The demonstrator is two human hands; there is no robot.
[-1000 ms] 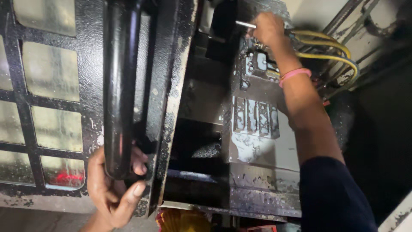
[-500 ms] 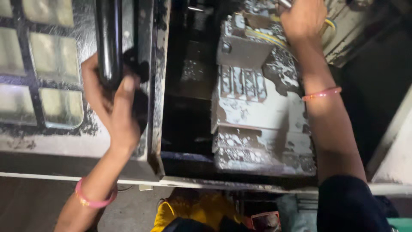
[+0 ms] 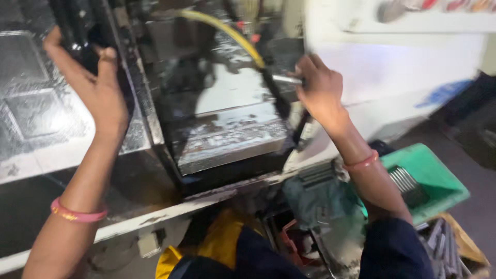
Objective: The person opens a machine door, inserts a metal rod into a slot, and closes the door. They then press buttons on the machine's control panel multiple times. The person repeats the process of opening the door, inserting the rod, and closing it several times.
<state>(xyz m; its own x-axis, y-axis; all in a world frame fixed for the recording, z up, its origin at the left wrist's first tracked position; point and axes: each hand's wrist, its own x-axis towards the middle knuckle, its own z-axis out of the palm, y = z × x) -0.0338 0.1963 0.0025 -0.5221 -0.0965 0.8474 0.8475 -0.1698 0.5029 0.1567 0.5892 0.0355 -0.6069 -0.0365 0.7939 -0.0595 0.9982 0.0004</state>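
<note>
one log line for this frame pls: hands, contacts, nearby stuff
left hand: gripping black door handle | right hand: holding metal rod by yellow hose | nearby: green tray

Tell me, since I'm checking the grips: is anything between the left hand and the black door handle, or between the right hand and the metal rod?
Nothing visible is. The left hand is already on the black door handle, and the right hand is closed around the metal rod beside the yellow hose.
</note>
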